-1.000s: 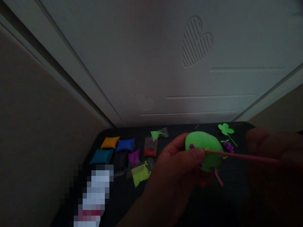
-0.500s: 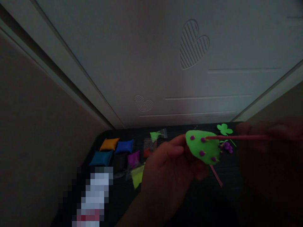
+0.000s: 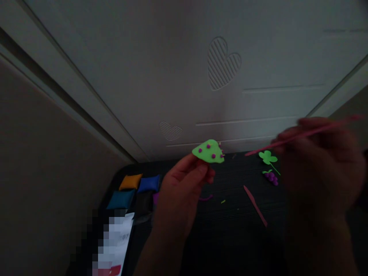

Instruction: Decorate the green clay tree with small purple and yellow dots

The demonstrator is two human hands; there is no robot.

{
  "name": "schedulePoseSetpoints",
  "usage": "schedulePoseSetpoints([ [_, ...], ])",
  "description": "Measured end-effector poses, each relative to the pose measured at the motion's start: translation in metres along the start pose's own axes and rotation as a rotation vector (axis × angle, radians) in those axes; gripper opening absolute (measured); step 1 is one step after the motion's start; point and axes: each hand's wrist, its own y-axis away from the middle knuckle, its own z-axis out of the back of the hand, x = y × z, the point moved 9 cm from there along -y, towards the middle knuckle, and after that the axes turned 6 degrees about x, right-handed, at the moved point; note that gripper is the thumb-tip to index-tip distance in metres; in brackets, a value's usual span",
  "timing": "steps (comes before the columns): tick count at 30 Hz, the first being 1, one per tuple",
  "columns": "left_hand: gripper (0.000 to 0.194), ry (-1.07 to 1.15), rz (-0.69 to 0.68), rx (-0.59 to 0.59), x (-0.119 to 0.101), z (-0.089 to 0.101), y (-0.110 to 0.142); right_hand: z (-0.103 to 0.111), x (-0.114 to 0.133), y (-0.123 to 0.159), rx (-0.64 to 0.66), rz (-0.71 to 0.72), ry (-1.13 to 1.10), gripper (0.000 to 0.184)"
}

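The bright green clay piece (image 3: 209, 151), domed and dotted with purple balls, sits pinched in the left hand's (image 3: 184, 188) fingertips, its underside hidden by them. The right hand's (image 3: 319, 153) fingers grasp a pink tool (image 3: 299, 136), blurred, its tip apart from the clay. Beyond the right fingers lies a partly shadowed purple cluster (image 3: 271, 178).

Clover (image 3: 268, 157) behind grape cluster (image 3: 271, 178), both right of packets (image 3: 130, 181)
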Motion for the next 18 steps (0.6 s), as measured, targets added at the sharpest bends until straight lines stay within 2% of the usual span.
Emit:
schedulePoseSetpoints([
  [1,0.023,-0.008,-0.022,-0.019,-0.003,0.003,-0.001,-0.013,-0.018,-0.004,0.125,-0.073,0.044,0.022],
  [3,0.023,-0.012,-0.063,-0.035,-0.009,0.007,-0.001,-0.053,-0.068,0.003,0.563,-0.257,0.328,0.025],
  [4,0.023,-0.007,-0.079,-0.044,-0.011,0.007,-0.001,-0.072,-0.096,0.017,0.846,-0.330,0.517,0.026],
  [5,0.022,0.001,-0.090,-0.053,-0.012,0.007,-0.001,-0.082,-0.117,0.027,0.982,-0.371,0.570,0.024],
  [6,0.022,0.010,-0.091,-0.064,-0.012,0.007,-0.001,-0.090,-0.136,0.035,1.060,-0.401,0.600,0.021],
  [9,0.022,0.032,-0.079,-0.084,-0.010,0.003,0.000,-0.110,-0.178,0.063,1.248,-0.472,0.671,0.025],
  [12,0.024,0.021,-0.045,-0.041,-0.008,-0.003,0.000,-0.121,-0.199,0.083,1.350,-0.502,0.694,0.028],
  [15,0.025,0.013,-0.031,-0.014,-0.006,-0.005,0.001,-0.123,-0.205,0.089,1.363,-0.506,0.681,0.028],
  [18,0.025,0.018,-0.066,0.020,-0.006,-0.004,0.001,-0.122,-0.196,0.079,1.292,-0.476,0.626,0.027],
])
